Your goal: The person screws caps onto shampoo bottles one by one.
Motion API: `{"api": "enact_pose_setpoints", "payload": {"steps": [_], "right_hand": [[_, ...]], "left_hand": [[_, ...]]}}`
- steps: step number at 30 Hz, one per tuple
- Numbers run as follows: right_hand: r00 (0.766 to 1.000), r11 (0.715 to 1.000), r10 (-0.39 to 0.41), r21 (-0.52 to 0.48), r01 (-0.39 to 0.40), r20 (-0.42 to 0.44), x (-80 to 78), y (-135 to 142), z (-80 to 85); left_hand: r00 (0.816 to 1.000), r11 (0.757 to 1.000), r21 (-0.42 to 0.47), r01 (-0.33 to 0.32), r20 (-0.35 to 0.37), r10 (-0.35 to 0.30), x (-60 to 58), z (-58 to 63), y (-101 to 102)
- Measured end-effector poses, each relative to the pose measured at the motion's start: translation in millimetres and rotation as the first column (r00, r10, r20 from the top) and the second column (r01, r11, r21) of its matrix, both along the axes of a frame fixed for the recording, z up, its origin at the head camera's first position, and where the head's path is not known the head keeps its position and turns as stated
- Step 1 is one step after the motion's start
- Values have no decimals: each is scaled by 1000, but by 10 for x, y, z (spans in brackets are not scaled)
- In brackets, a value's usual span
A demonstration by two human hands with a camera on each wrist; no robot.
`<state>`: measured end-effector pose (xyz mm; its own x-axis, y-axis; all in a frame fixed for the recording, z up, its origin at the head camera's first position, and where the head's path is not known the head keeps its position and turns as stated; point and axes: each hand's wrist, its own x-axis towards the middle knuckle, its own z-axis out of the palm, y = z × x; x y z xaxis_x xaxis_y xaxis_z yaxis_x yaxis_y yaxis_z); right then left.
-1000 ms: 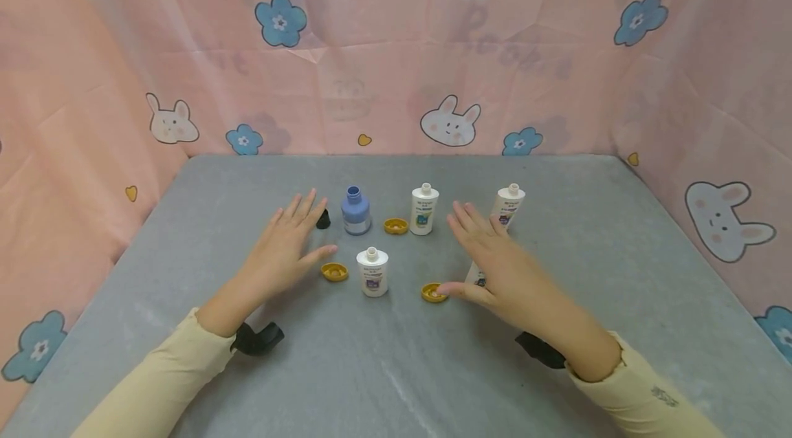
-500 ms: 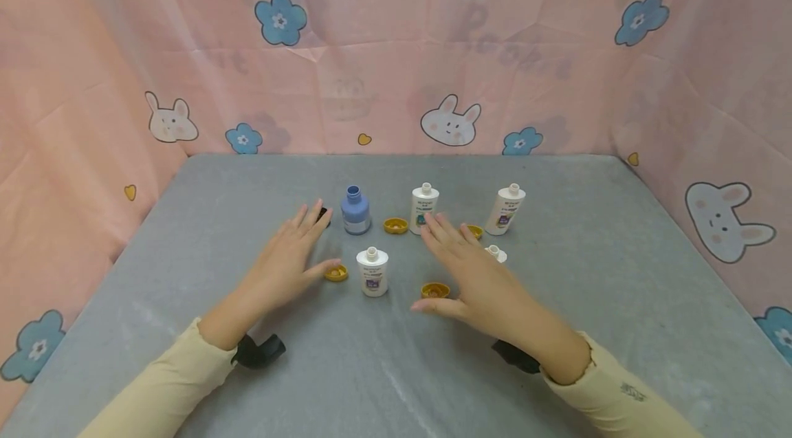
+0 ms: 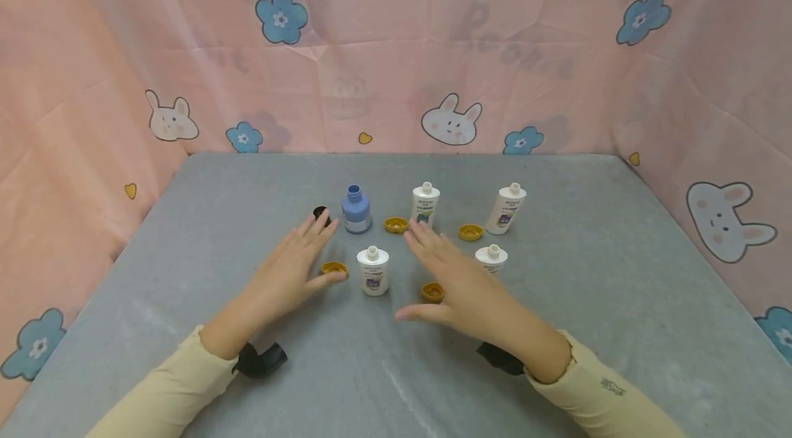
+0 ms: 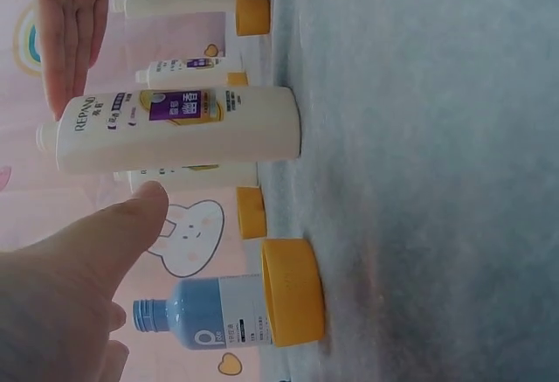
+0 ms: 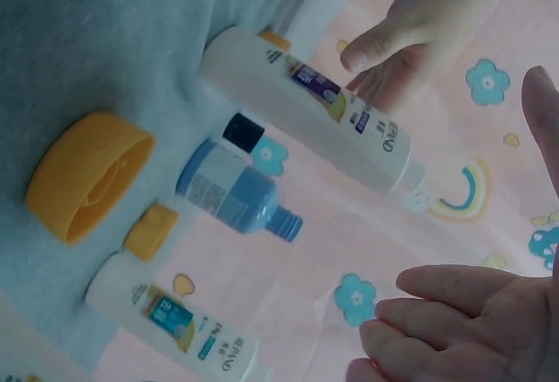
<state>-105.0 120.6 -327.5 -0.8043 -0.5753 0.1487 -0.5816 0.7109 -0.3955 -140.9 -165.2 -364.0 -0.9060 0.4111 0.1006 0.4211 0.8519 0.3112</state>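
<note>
Both hands are held over the table with fingers straight and hold nothing. My left hand (image 3: 281, 276) is beside a yellow cap (image 3: 335, 269) and overlaps a black cap (image 3: 320, 214) in the head view. Right of it stands an uncapped white shampoo bottle (image 3: 373, 273) with a purple label. My right hand (image 3: 464, 290) hovers near another yellow cap (image 3: 432, 291) and partly hides a white bottle (image 3: 491, 256) behind it. Its fingertips overlap the base of a white bottle with a teal label (image 3: 425, 199). A blue bottle (image 3: 355, 210), uncapped too, stands at the back.
A further white bottle (image 3: 507, 209) stands back right, with a yellow cap (image 3: 471, 232) beside it. One more yellow cap (image 3: 396, 225) lies by the blue bottle. A grey cloth (image 3: 396, 383) covers the table; pink printed curtains (image 3: 371, 73) enclose its back and sides.
My right hand has moved left and a little nearer, uncovering the back-right bottle and its cap. The left hand has shifted slightly right. The bottles and caps stay in place.
</note>
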Motion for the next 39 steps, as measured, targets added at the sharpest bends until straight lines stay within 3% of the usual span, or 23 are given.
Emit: {"api": "enact_pose_setpoints", "payload": {"steps": [15, 22, 29, 34, 39], "right_hand": [[977, 991, -22, -121, 48, 210, -60, -105, -111], [940, 957, -76, -239, 162, 334, -123, -143, -136], [913, 943, -80, -266, 200, 401, -176, -160, -188], [901, 924, -57, -318, 211, 431, -203, -199, -227], [884, 892, -38, -383, 240, 466, -225, -254, -255]], "left_hand": [[999, 999, 47, 14, 33, -15, 61, -40, 37], [998, 997, 79, -18, 61, 13, 84, -49, 75], [997, 992, 114, -47, 63, 40, 99, -91, 86], [991, 982, 171, -82, 115, 63, 68, -113, 78], [980, 952, 273, -141, 178, 95, 21, -148, 51]]}}
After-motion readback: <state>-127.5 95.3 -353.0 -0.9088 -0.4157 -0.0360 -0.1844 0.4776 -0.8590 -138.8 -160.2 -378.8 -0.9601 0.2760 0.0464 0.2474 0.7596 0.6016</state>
